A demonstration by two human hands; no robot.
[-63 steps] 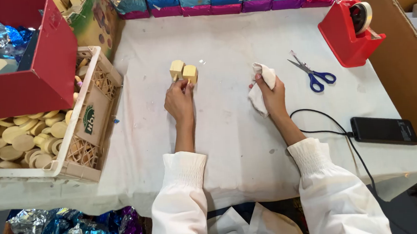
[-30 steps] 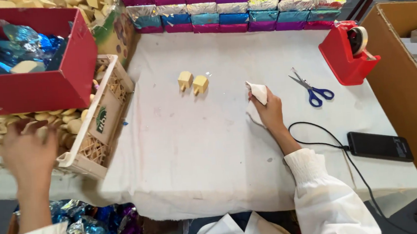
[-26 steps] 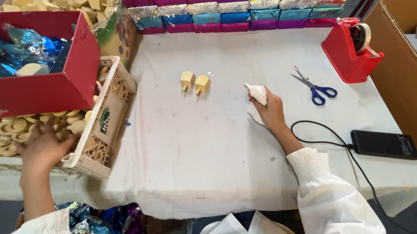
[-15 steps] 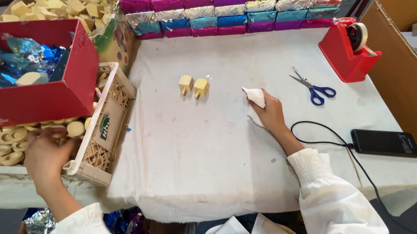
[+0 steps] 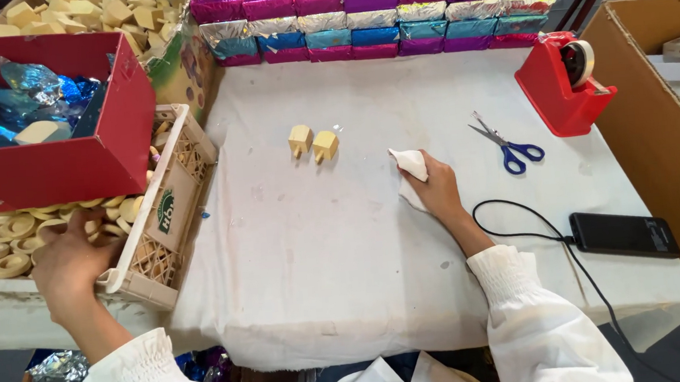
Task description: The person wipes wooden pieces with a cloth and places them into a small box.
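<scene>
My left hand (image 5: 70, 262) reaches into the cream plastic crate (image 5: 168, 219) at the table's left and rests among several pale wooden rings (image 5: 0, 239); whether its fingers grip one is hidden. My right hand (image 5: 435, 188) lies on the white cloth-covered table (image 5: 343, 239) and holds a crumpled white cloth (image 5: 410, 166). Two small pale wooden blocks with pegs (image 5: 313, 143) stand side by side on the table, to the left of and slightly beyond the right hand, touching neither hand.
A red box (image 5: 58, 147) with blue foil sits over the crate. Foil-wrapped boxes (image 5: 375, 13) line the far edge. Blue-handled scissors (image 5: 508, 143), a red tape dispenser (image 5: 563, 80), a black phone with cable (image 5: 622, 233) and a cardboard box (image 5: 663, 136) are on the right.
My left hand left the two wooden blocks and swung left into the crate of rings, settling lower among them. The right hand kept the cloth and barely moved.
</scene>
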